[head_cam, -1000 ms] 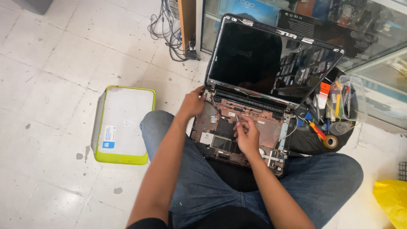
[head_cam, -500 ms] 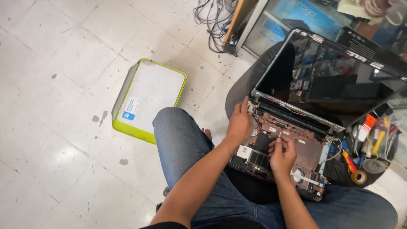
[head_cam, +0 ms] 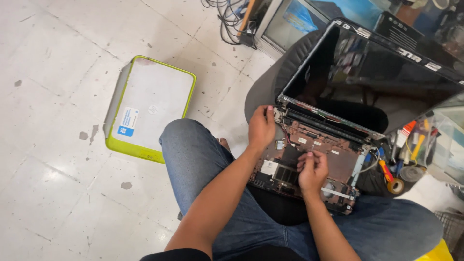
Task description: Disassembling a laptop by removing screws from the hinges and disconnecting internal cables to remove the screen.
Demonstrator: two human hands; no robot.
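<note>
Laptop with its keyboard taken off, black lid up and brown insides showing (head_cam: pixel 314 159), rests on the lap of a person sitting with legs in blue jeans (head_cam: pixel 203 164). Sitting it there keeps the open base close under both hands and steady.

The left hand (head_cam: pixel 262 126) holds the near left corner of the base by the hinge, fingers curled over the edge, so its grip is closed on the laptop. That looks like it stops the machine from sliding. The right hand (head_cam: pixel 312 169) is over the middle of the base, fingertips pinched together on some small part on the brown board. I cannot tell what the part is; it is too small. So the laptop lies right under and against both hands.

On the white tiled floor (head_cam: pixel 53 72), well apart to the left, lies a shut small laptop with a white top and a lime green rim (head_cam: pixel 152 108). To the right is a clear tub of bright tools (head_cam: pixel 415 145), with a roll of tape (head_cam: pixel 396 186) near it, all within reach.
</note>
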